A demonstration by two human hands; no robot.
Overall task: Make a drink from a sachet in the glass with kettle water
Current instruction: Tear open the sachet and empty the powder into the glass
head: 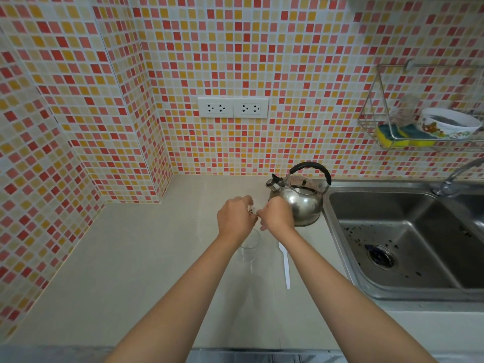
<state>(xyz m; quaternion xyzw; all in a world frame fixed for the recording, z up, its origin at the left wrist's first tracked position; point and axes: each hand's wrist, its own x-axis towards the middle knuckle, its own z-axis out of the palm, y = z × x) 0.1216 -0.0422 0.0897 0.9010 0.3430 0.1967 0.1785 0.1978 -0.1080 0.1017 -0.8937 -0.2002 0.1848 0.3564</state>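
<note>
My left hand [234,218] and my right hand [277,216] meet above a clear empty glass [248,247] on the pale counter. Both pinch a small sachet [254,212] between their fingertips; only a sliver of it shows between the hands. The glass stands upright, partly hidden under my left wrist. A steel kettle [301,197] with a black handle stands just behind my right hand, spout to the left. A white plastic spoon [285,265] lies on the counter to the right of the glass.
A steel sink [408,247] with a tap [455,176] fills the right side. A wire rack [379,111] on the tiled wall holds sponges and a bowl. Two double sockets [233,107] sit on the back wall. A tiled wall closes the left.
</note>
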